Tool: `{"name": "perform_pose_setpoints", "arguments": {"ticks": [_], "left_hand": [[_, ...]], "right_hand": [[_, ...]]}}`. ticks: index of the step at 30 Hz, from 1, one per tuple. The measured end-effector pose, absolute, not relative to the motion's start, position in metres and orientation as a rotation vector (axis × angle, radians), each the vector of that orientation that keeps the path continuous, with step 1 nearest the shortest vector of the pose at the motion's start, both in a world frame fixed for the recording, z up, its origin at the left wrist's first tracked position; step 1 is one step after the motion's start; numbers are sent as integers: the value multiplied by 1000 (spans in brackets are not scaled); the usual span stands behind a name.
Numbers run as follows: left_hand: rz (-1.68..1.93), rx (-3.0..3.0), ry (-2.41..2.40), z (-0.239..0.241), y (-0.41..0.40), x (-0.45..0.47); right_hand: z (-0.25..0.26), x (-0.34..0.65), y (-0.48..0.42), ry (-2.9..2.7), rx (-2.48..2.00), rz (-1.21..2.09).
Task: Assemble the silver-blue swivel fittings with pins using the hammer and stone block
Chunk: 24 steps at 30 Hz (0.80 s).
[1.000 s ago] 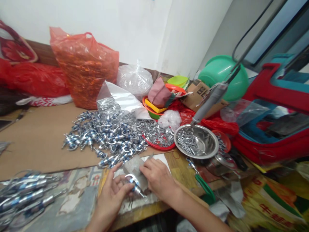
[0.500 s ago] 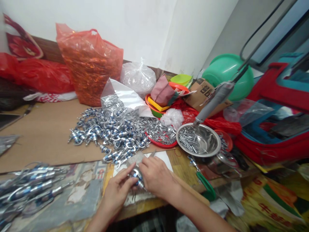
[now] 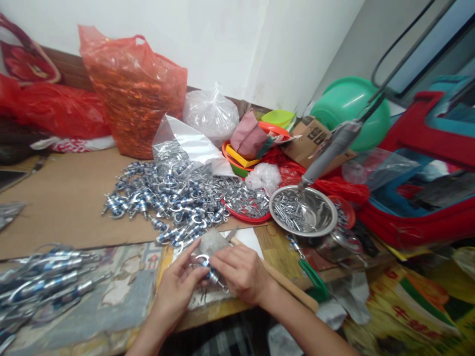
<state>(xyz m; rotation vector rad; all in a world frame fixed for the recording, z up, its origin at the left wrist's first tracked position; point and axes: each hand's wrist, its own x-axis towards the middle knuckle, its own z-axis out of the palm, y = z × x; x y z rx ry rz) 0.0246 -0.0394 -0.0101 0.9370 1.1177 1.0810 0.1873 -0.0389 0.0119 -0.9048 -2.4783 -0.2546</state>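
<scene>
I pinch a small blue-and-silver hook fitting (image 3: 208, 269) between both hands, my left hand (image 3: 177, 291) and right hand (image 3: 241, 272) closed on it, low over the surface (image 3: 67, 207) beside a grey block (image 3: 212, 242), near the heap of fittings (image 3: 166, 198).

Bright, even indoor light falls from above; shadows are soft and faint; the white wall (image 3: 222, 39) looks nearly washed out; small glints sparkle on the steel bowl (image 3: 303, 211); wide-angle stretching and slight blur smear the lower corners.
</scene>
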Motion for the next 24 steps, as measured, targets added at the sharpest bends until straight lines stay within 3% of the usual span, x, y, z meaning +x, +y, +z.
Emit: {"name": "perform_pose_setpoints", "arguments": {"ticks": [8, 15, 19, 24], "left_hand": [[1108, 871, 1065, -14, -41, 26], [1118, 841, 1013, -12, -42, 27], [1134, 832, 1027, -13, -40, 28], [1149, 848, 1046, -17, -40, 28]], "right_hand": [[18, 181, -48, -2624, -961, -309], [9, 191, -60, -2343, -1155, 77], [-6, 227, -57, -2035, -1556, 108], [-15, 257, -60, -2104, -1972, 326]]}}
